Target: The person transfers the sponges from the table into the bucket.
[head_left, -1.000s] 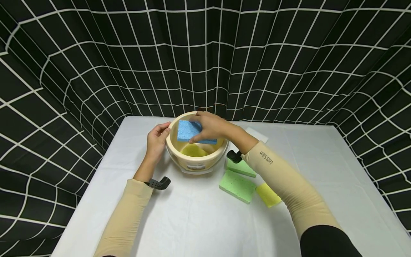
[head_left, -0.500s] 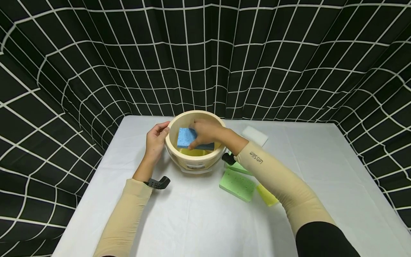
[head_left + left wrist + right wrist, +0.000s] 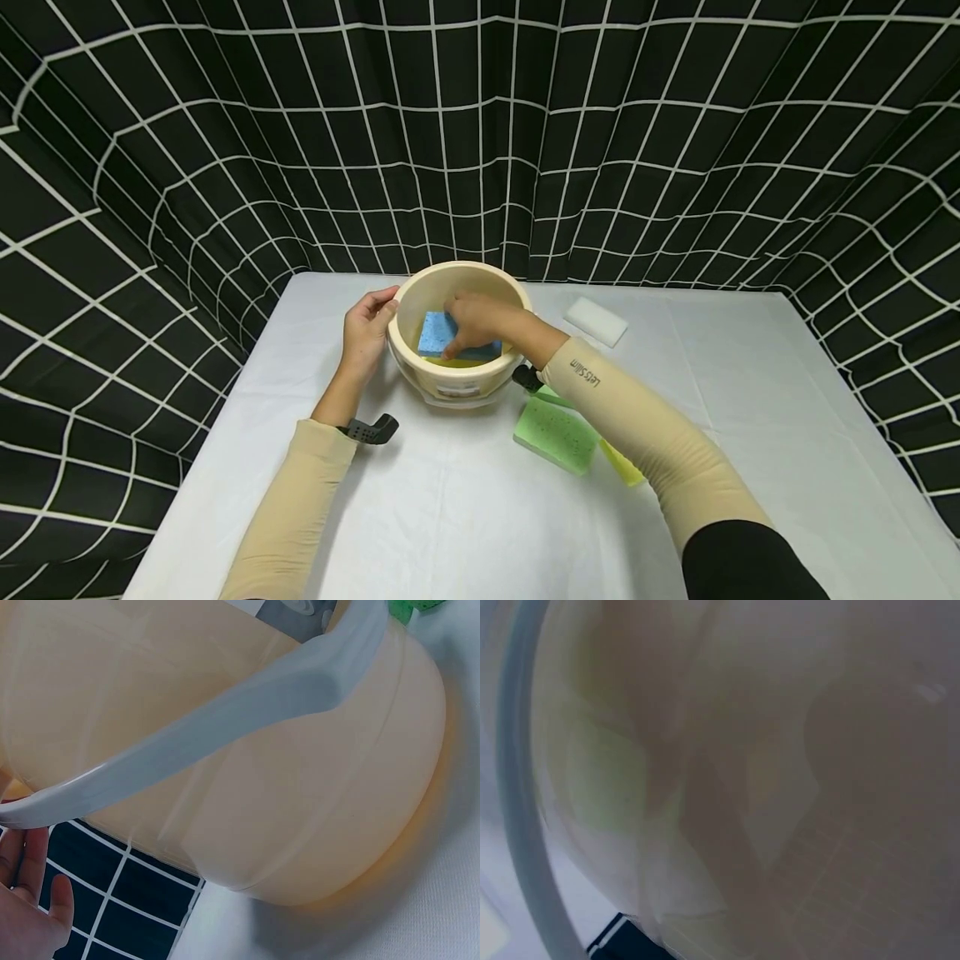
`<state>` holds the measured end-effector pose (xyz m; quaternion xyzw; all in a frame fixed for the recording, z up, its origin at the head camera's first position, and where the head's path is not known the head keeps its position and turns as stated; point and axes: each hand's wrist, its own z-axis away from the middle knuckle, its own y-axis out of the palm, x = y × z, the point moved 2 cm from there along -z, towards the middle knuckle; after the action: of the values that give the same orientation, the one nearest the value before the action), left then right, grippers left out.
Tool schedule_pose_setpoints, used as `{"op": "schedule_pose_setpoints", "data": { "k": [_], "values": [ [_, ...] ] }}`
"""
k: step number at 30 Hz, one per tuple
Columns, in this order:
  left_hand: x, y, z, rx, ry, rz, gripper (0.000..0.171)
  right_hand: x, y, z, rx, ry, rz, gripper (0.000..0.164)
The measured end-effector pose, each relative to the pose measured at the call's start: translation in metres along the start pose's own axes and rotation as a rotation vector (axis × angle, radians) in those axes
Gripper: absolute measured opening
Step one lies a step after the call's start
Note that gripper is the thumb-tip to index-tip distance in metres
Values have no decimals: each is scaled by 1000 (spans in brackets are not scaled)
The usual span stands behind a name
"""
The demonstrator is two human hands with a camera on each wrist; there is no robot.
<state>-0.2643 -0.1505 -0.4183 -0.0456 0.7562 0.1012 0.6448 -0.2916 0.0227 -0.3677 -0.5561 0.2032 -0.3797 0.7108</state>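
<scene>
A cream bucket (image 3: pixel 450 390) stands on the white-covered table. My left hand (image 3: pixel 366 329) grips its left rim; in the left wrist view the fingers (image 3: pixel 31 862) sit at the edge beside the pale handle (image 3: pixel 225 727). My right hand (image 3: pixel 476 319) reaches inside the bucket and holds a blue sponge (image 3: pixel 435 333), thumb on the near side. Beneath the blue sponge, part of something yellow (image 3: pixel 459 362) shows in the bucket. In the right wrist view only the blurred bucket wall (image 3: pixel 600 780) and handle (image 3: pixel 517 772) can be made out.
Right of the bucket lie a green sponge (image 3: pixel 557 435), another green one (image 3: pixel 553 397) partly under the right arm, a yellow sponge (image 3: pixel 621 463) partly covered by the sleeve, and a white sponge (image 3: pixel 596 322). A black gridded curtain (image 3: pixel 480 133) surrounds the table (image 3: pixel 450 500).
My right hand has lowered the blue sponge from the bucket's mouth deeper inside. The right arm has shifted left, uncovering the white sponge. My left hand has stayed on the rim.
</scene>
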Motion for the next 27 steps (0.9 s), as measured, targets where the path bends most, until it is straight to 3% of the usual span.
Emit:
{"op": "schedule_pose_setpoints", "data": {
  "k": [18, 27],
  "values": [
    [2, 1, 0, -4, 4, 15, 27, 2, 10, -3, 42, 50, 27, 78],
    [3, 0, -1, -12, -7, 9, 28, 3, 7, -3, -3, -4, -5, 73]
  ]
}}
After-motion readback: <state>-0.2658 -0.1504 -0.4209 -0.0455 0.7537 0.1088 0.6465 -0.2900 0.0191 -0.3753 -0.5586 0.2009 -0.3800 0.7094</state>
